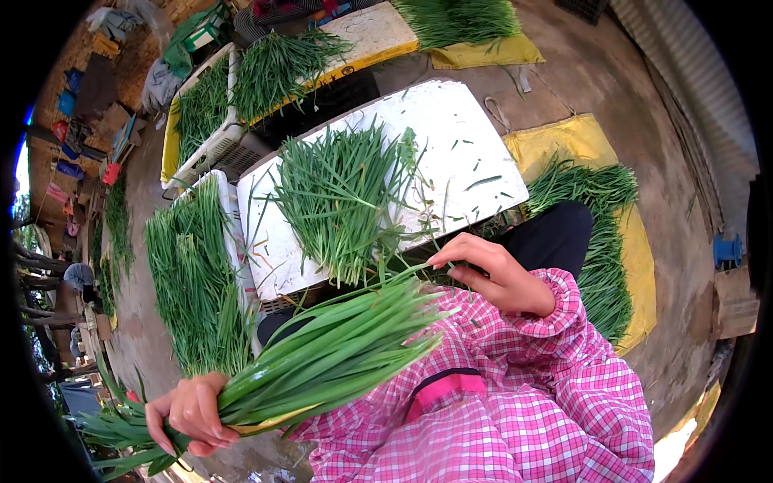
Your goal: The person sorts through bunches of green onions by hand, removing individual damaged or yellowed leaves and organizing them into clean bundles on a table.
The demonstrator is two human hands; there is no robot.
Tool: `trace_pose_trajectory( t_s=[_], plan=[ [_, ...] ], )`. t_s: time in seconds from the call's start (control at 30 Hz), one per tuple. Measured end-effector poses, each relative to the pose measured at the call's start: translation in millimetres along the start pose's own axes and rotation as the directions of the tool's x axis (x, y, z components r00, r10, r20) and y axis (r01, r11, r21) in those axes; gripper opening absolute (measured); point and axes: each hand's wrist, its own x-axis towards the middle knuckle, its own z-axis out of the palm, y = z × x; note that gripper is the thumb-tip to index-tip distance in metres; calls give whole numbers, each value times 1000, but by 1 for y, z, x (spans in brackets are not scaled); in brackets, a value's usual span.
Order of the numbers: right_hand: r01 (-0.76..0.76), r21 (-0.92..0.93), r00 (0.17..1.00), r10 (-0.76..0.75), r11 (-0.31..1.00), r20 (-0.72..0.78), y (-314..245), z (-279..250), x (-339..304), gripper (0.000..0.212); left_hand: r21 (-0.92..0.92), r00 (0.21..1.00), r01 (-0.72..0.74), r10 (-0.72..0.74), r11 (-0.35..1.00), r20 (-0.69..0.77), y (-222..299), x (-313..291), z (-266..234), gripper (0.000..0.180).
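Observation:
My left hand (192, 414) is wrapped round a bunch of garlic chives (322, 358), near its leafy end. The pale stem ends point up to the right across my lap. At those ends my right hand (499, 274) pinches a single green chive stem (409, 274) between thumb and fingertips. Beyond both hands, a loose pile of chives (338, 197) lies on a white board (471, 121), with cut scraps and yellowed bits scattered beside it.
A white crate (229, 217) full of chives stands at the left, with another crate (233, 88) behind it. More chives (592, 241) lie on a yellow sack (640, 274) at the right. Across the board, a person (278, 18) sits by a second chive-covered surface (374, 32).

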Motion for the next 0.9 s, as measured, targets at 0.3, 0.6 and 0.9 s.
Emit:
trace_pose_trajectory(
  t_s=[0.3, 0.6, 0.9],
  plan=[
    [234, 12, 968, -234, 972, 89, -37, 25, 8, 25, -168, 991, 67, -46, 983, 126, -47, 4, 34, 18],
    [457, -321, 876, -482, 829, 4, -38, 25, 0, 19, -232, 996, 83, -77, 969, 35, -33, -4, 34, 27],
    [-103, 551, 977, -20, 828, 213, -17, -34, -8, 21, -268, 999, 20, -12, 963, 31, -25, -6, 31, 25]
  ],
)
